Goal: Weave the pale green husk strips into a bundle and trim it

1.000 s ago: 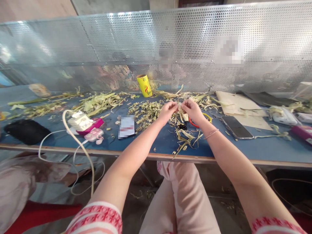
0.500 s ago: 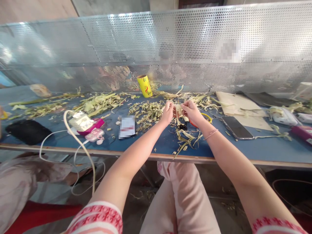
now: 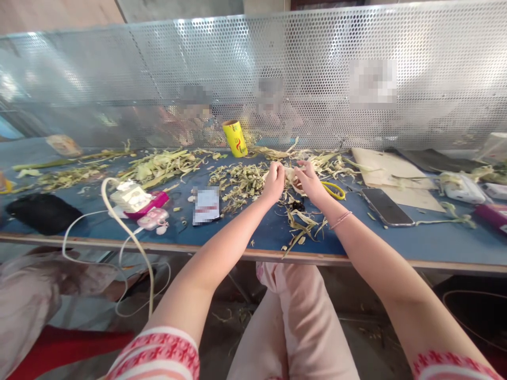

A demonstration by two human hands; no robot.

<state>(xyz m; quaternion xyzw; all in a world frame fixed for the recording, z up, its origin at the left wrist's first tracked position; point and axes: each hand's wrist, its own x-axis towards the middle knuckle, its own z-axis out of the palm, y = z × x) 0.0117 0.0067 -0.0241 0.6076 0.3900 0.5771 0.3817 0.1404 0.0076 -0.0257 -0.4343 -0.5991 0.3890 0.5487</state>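
My left hand (image 3: 274, 183) is closed in a pinch over the table, its fingertips on a pale strip of dried plant husk (image 3: 290, 174). Close beside it, my right hand (image 3: 309, 182) has its fingers bent around the strip's other side, partly hiding it. Below the hands are a small black item (image 3: 296, 206), too small to make out, and several loose husk shreds (image 3: 303, 227). A yellow ring-shaped item (image 3: 335, 190) shows just past my right wrist. Behind my left hand spreads a heap of curled husk bits (image 3: 241, 182).
A yellow tube (image 3: 235, 139) stands near the perforated metal screen (image 3: 166, 79). Rightward lie a phone (image 3: 387, 207) and brown card sheets (image 3: 396, 179). Leftward are a charger on a magenta block (image 3: 138, 200) with cables, a packet (image 3: 206, 206) and a black bundle (image 3: 44, 214).
The pale strip, earlier stretched between both hands, is now mostly hidden by the fingers. My right hand has shifted slightly, its fingers more spread. The left hand has barely moved.
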